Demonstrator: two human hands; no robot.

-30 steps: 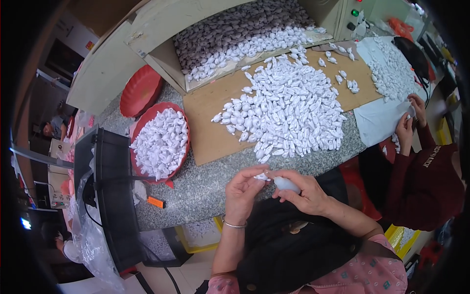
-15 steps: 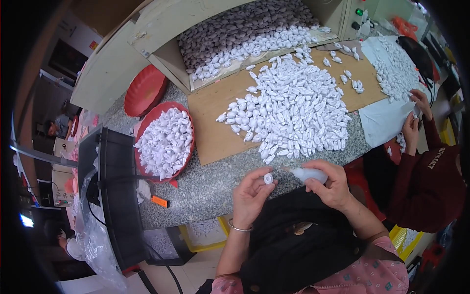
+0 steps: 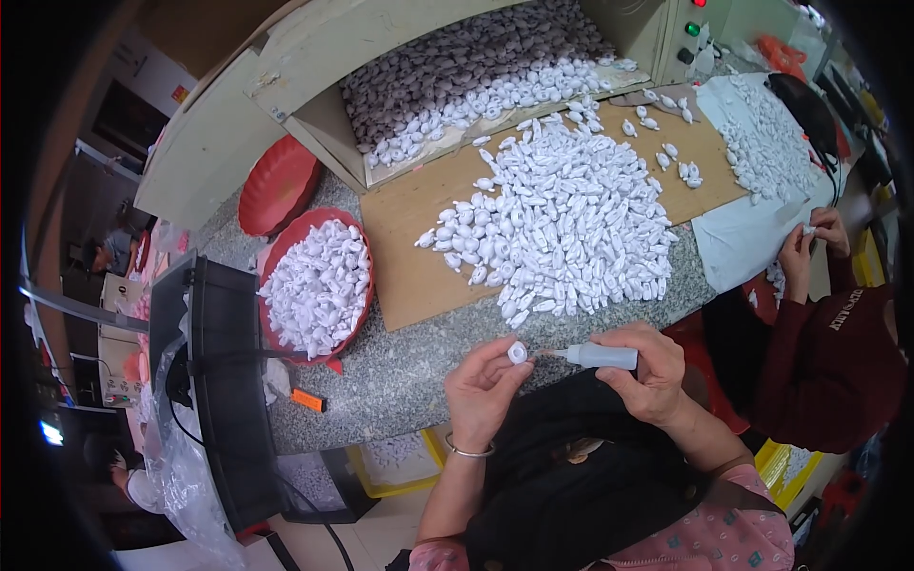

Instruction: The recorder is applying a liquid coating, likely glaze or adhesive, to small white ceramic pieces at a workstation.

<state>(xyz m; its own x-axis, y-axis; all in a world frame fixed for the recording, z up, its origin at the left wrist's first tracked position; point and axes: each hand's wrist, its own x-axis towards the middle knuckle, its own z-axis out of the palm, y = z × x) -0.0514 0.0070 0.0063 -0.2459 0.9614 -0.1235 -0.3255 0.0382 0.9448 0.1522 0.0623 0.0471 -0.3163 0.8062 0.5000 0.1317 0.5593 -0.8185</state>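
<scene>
White piece (image 3: 517, 353), one, pinched in left grip (image 3: 483, 392), one bottle (image 3: 605, 357) clasped in right grip (image 3: 657, 374)

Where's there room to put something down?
Two patches look bare: speckled counter between the orange object and the left hand, and brown board between the full red bowl and the pile of small white pieces. It's crowded where that pile covers the board's middle.

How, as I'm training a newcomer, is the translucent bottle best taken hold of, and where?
Probably around the wide, straight-sided body of the bottle, from the right, as the right hand does: its narrow nozzle points left toward the white piece in the left hand, so leave that end free.
</scene>
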